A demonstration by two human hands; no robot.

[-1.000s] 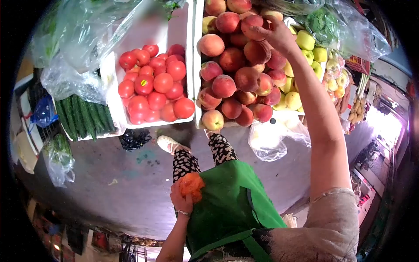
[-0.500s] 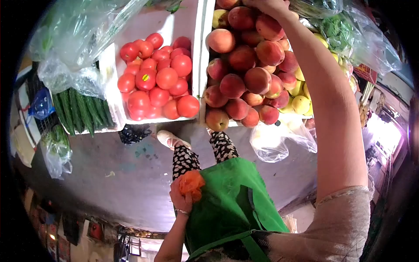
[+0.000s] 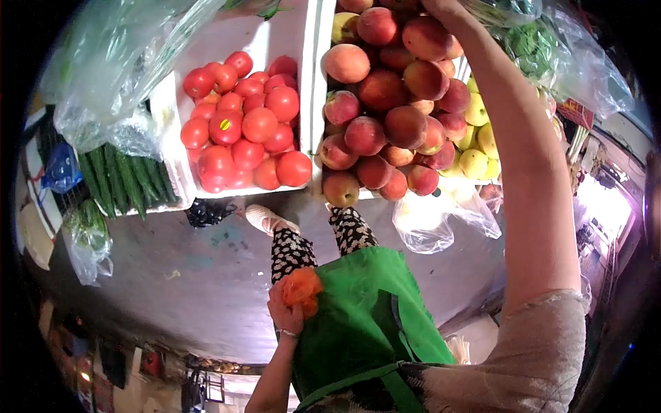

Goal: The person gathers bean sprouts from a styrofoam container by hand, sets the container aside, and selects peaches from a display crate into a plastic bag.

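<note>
My left hand (image 3: 286, 311) is closed around a crumpled orange cloth or bag (image 3: 301, 289) beside my green apron (image 3: 368, 306). My right arm stretches over the right side of the peaches (image 3: 404, 126) to the top edge of the view. Only the wrist and a bit of my right hand (image 3: 441, 5) show there; its fingers are out of view. Left of the peaches, red tomatoes (image 3: 259, 124) lie in a white foam box (image 3: 315, 89). Yellow-green apples (image 3: 473, 164) sit right of the peaches, partly behind my forearm.
Cucumbers (image 3: 124, 180) lie in a box at the left under clear plastic bags (image 3: 113, 62). A clear bag (image 3: 423, 224) hangs below the peaches, and a black bag (image 3: 205, 213) is below the tomatoes. Bagged greens (image 3: 531, 49) are at the upper right.
My right hand has moved up and forward from the peaches, out past the top edge. The boxes appear slightly shifted and larger. My left hand keeps its hold on the orange item.
</note>
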